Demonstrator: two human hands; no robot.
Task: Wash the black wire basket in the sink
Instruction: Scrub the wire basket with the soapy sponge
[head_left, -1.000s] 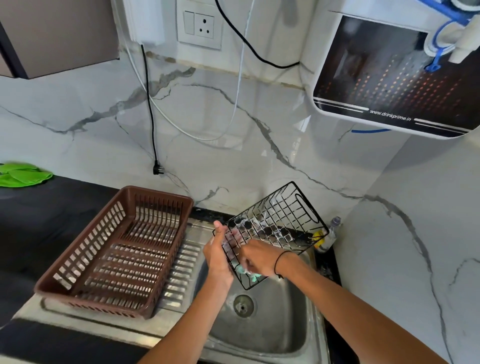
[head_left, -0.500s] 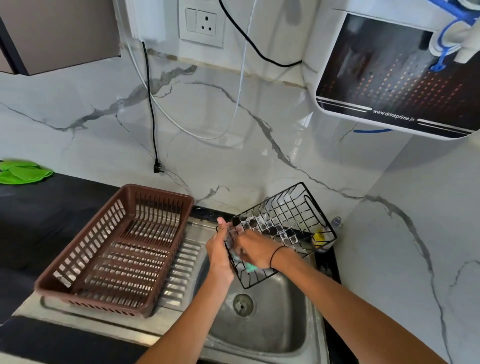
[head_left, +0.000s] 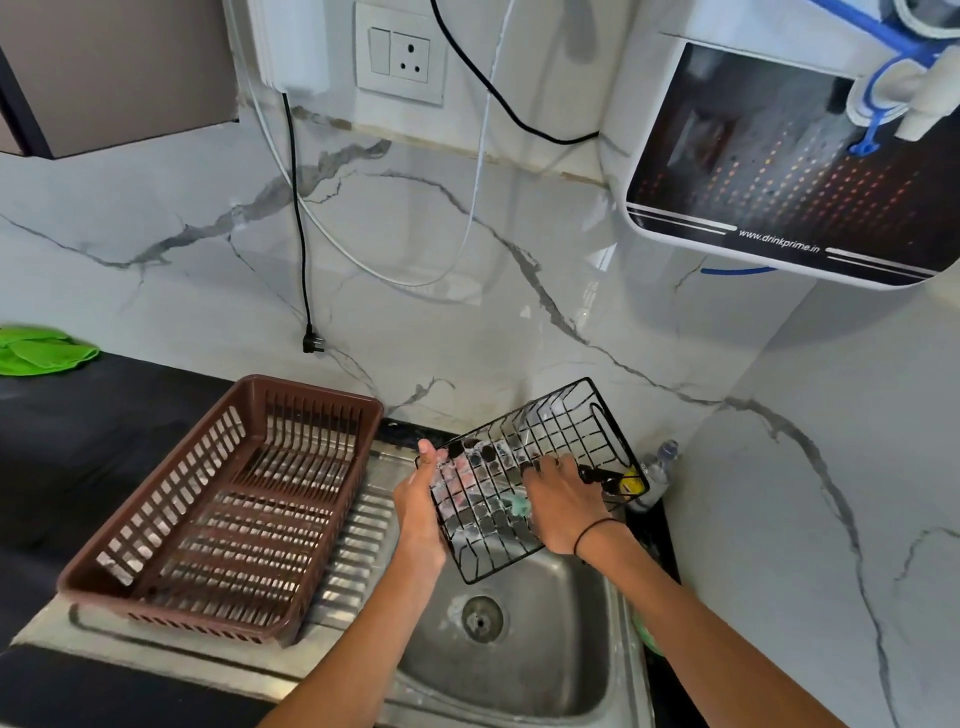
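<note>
Change: right hand (head_left: 563, 506) has slid toward the basket's (head_left: 540, 483) right side; basket tilts flatter.
Basket: lower centre, above sink (head_left: 524, 660).
Left hand (head_left: 418, 499): gripping left rim.
Right hand: pressing green scrubber (head_left: 519, 505) on mesh.
Nearby: brown crate (head_left: 223, 514) left; bottle (head_left: 657, 467) right.

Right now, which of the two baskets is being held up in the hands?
The black wire basket, tilted over the sink between the left hand and right hand. The brown plastic basket rests untouched on the drainboard.

counter (head_left: 78, 467) | brown basket (head_left: 223, 514) on drainboard (head_left: 358, 551) | green cloth (head_left: 41, 348)
</note>
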